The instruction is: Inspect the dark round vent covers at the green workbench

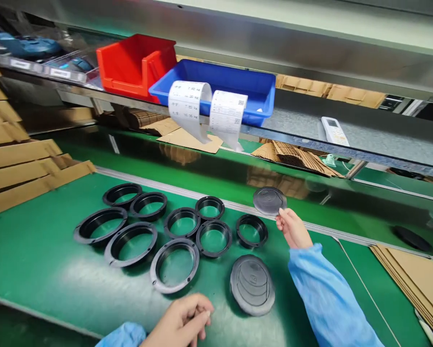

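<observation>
My right hand point(293, 230) pinches the edge of a dark round lid point(269, 200) and holds it up over the far side of the green work surface. Below and left of that hand, a second, larger round lid point(252, 285) with curved ridges lies on the surface. My left hand point(185, 319) hovers near the front, its fingers curled in towards the thumb with nothing visible in them. Just beyond it lies a black flanged ring point(194, 258). Several more black rings stand in a loose group, among them a small ring point(264, 233) beneath the raised lid.
Flattened cardboard point(415, 284) lies at the right, and cardboard boxes point(24, 164) are stacked at the left. A shelf above carries a red bin point(120, 72), a blue tray point(223, 72) with printed paper strips point(226, 115), and a white remote-like device point(335, 131).
</observation>
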Available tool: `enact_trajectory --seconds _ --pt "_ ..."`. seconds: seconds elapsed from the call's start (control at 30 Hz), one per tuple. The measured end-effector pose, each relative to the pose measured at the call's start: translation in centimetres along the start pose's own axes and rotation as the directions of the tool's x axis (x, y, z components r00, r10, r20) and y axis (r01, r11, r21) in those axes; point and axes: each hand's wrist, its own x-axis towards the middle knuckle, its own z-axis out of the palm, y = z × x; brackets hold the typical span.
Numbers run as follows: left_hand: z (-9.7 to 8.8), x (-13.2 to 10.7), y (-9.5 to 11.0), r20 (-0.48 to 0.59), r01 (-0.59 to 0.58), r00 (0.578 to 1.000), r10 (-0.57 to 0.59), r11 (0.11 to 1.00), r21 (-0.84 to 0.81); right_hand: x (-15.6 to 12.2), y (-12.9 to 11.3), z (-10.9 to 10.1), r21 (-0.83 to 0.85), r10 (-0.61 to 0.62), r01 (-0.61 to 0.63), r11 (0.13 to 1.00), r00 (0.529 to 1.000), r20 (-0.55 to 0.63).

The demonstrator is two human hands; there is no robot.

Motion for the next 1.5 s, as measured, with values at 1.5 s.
enact_trajectory --seconds 1.5 --pt "0.3 -5.7 2.4 -0.073 -0.166 0.964 0.255 0.367 -0.915 -29.6 10.3 10.2 0.176 0.117 -0.237 0.955 0.850 0.513"
